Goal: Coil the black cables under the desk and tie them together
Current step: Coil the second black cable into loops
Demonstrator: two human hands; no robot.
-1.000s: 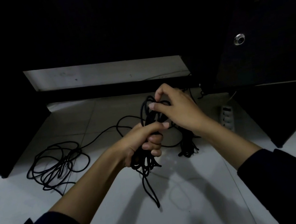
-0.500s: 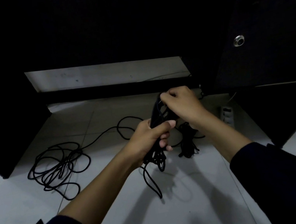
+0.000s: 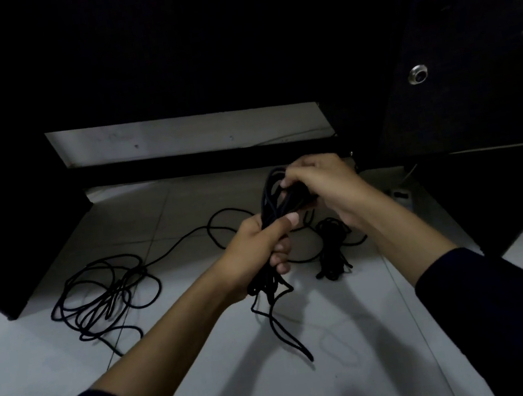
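I'm watching the left hand (image 3: 255, 253) gripping the coil (image 3: 272, 209) by its middle, mid-frame over the floor (image 3: 210, 360), while the right hand (image 3: 323, 188) is pinching its top loops at one o'clock. If either grip is slackening, I'm judging the thin, springy, smooth-looking round cord is likely to splay, and its dangling tail (image 3: 288, 330) could snag the loose cable (image 3: 104, 294) sprawling at nine o'clock.

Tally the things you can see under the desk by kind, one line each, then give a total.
Hands: 2, left hand and right hand
Black cable bundles: 3, held bundle, loose pile, tied bundle
White power strip: 1
Total: 6
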